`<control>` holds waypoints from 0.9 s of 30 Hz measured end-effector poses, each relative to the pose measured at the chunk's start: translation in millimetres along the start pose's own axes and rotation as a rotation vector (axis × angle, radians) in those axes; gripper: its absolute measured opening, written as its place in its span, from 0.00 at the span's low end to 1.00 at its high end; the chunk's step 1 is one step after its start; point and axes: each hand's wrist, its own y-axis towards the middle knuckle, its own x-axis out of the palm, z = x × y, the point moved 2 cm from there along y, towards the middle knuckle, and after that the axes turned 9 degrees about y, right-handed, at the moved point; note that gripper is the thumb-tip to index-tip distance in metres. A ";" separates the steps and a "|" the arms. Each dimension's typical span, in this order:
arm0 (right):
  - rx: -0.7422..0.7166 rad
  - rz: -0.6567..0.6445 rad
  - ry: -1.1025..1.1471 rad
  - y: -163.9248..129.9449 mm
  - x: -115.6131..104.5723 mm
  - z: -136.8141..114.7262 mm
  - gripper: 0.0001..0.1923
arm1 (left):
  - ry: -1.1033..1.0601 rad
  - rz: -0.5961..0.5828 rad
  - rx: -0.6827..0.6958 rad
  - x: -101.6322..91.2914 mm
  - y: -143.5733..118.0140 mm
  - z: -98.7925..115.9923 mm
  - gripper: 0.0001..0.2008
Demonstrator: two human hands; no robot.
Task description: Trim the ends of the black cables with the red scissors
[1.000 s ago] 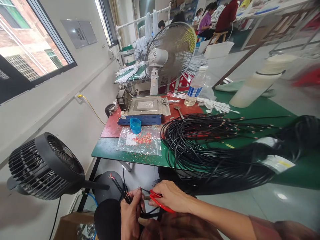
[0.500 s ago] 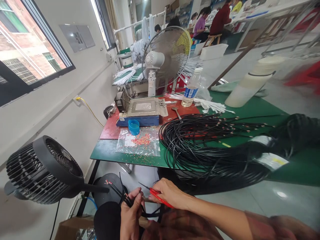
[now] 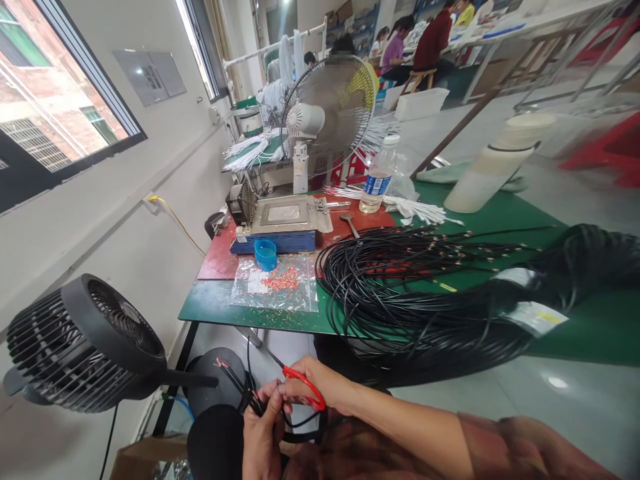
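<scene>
My left hand is closed round several black cables, whose stripped ends show red and white wires. In my right hand are scissors with red handles, their dark blades pointing up and to the left. The fingertips of both hands meet at one cable end; what exactly is pinched there is too small to make out. A thick heap of black cables lies on the green table beyond my hands.
Red and orange bits lie on a clear plastic bag, near a blue cup. Behind stand a hot-plate device, a bottle and a large fan. A black fan stands at left. People sit farther back.
My right hand has shifted left, close against the left hand, and the scissors have turned to point more upward. The left hand keeps its hold on the cables. The view has moved slightly.
</scene>
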 end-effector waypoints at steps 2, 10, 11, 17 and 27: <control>-0.003 -0.006 0.018 -0.8 0.1 0.5 0.22 | -0.005 -0.006 0.005 0.0 0.5 -0.2 0.09; 0.072 0.016 0.128 0.8 0.6 -2.2 0.24 | 0.022 -0.087 0.032 6.5 -1.8 2.0 0.10; 0.074 0.007 0.132 0.8 0.7 -1.5 0.24 | 0.010 -0.079 0.025 6.9 -2.5 1.8 0.10; 0.085 -0.014 0.160 1.7 0.6 3.8 0.21 | -0.022 -0.056 0.005 6.4 -5.4 0.6 0.09; 0.197 0.034 0.188 5.3 -0.6 9.2 0.19 | -0.071 -0.062 0.023 4.6 -1.9 -1.2 0.07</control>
